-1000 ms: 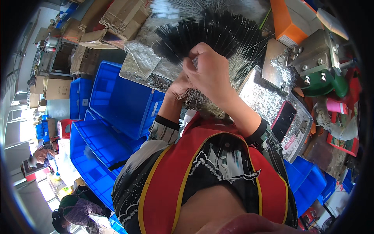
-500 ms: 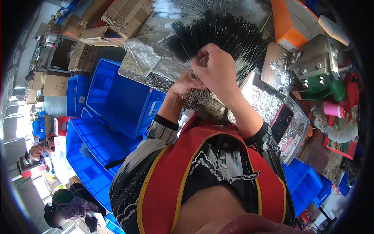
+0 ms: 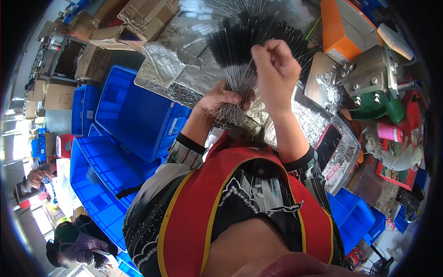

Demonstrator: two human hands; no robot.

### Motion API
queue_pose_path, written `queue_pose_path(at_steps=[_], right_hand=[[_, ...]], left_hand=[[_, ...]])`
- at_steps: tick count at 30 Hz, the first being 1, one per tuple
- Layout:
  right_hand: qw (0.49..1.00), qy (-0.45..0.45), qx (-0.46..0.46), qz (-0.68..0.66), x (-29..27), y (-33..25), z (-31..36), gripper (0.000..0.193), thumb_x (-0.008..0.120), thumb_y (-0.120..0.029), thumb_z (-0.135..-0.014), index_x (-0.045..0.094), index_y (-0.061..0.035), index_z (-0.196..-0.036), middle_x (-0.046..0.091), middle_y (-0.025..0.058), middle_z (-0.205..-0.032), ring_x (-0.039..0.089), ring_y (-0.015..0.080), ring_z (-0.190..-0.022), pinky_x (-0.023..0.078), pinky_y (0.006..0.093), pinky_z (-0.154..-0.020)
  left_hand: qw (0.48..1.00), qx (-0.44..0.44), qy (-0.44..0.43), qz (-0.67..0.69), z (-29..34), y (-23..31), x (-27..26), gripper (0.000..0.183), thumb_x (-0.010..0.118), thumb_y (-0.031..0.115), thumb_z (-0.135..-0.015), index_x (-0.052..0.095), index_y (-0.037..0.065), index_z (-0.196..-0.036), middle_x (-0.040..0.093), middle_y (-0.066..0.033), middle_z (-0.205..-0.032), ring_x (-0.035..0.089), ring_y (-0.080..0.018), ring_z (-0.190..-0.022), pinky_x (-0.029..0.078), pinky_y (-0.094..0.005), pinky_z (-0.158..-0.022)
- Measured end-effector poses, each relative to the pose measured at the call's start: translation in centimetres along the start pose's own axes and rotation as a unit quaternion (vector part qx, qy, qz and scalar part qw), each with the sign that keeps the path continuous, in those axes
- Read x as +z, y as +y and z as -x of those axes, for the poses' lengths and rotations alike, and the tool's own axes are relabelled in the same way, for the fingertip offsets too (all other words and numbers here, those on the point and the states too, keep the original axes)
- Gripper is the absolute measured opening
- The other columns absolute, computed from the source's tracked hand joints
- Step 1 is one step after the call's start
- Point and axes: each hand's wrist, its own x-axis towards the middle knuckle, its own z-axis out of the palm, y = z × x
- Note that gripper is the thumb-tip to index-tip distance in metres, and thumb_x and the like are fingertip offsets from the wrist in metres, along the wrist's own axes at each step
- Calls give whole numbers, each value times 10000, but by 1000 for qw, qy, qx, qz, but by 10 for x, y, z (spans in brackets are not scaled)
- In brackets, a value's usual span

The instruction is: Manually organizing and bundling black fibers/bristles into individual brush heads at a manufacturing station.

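Note:
My left hand [image 3: 218, 98] is wrapped round the wire stems of a bundle of thin twisted-wire brushes [image 3: 240, 76]. Their black bristle ends fan out at the far side, and small wire loops poke out below my fist, toward my body. Beside the bundle's right edge is my right hand [image 3: 278, 69], its fingers curled and thumb pressed to them near the bristles. Whatever lies in that pinch is too small to make out. Beyond and to the right, more black-bristled brushes [image 3: 295, 39] lie on the worktable [image 3: 184, 76].
White-bristled brushes [image 3: 194, 8] lie at the table's far side. An orange box [image 3: 333, 34] and a metal fixture with a green base [image 3: 374, 104] stand at right, near a phone [image 3: 328, 142] on a tray. Blue bins [image 3: 134, 113] crowd the left; a person [image 3: 80, 242] is at lower left.
My right hand has moved right and away from my left hand, uncovering the wire stems. My left hand still grips the bundle, now gathered more upright. The whole view has shifted slightly left.

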Motion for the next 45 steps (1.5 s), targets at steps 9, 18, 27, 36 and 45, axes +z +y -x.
queue_pose_path(at_steps=[9, 18, 27, 36, 45], right_hand=[[978, 72, -89, -175, -20, -36, -21, 144, 503, 37, -778, 509, 41, -634, 515, 77, -737, 496, 117, -545, 383, 219, -468], [992, -26, 126, 16, -22, -15, 13, 149, 566, -106, -814, 545, 14, -729, 449, -59, -518, 364, -4, -466, 305, 165, -416], [968, -85, 157, 178, -20, -29, 16, 137, 606, -122, -761, 606, 12, -788, 497, -33, -520, 429, 3, -471, 342, 169, -399], [952, -106, 107, 268, -25, -20, 17, 202, 595, -150, -688, 606, 42, -748, 572, 116, -553, 565, 157, -476, 442, 261, -472], [984, -64, 111, 120, -24, -4, 22, 88, 609, -60, -706, 545, 1, -700, 483, -44, -537, 407, 7, -481, 319, 179, -438]], left_hand=[[997, -4, -79, -8, -4, -11, -1, 626, 761, 268, -548, 481, -45, -1013, 563, -121, -789, 575, -194, -617, 487, -292, -560], [996, -37, -76, 5, -4, -6, 6, 608, 762, 161, -562, 471, -21, -1063, 578, -119, -816, 584, -196, -658, 495, -288, -583], [997, -59, -43, -9, -3, -4, 14, 561, 763, 114, -547, 492, -39, -1014, 578, -105, -804, 587, -185, -669, 486, -267, -605], [997, -55, -22, -53, -5, -8, 17, 516, 765, 96, -549, 512, -44, -977, 591, -93, -755, 596, -187, -688, 484, -272, -627], [997, -37, -18, -61, -7, -5, 25, 518, 775, 92, -535, 514, -43, -962, 589, -91, -748, 590, -179, -681, 482, -275, -624]])
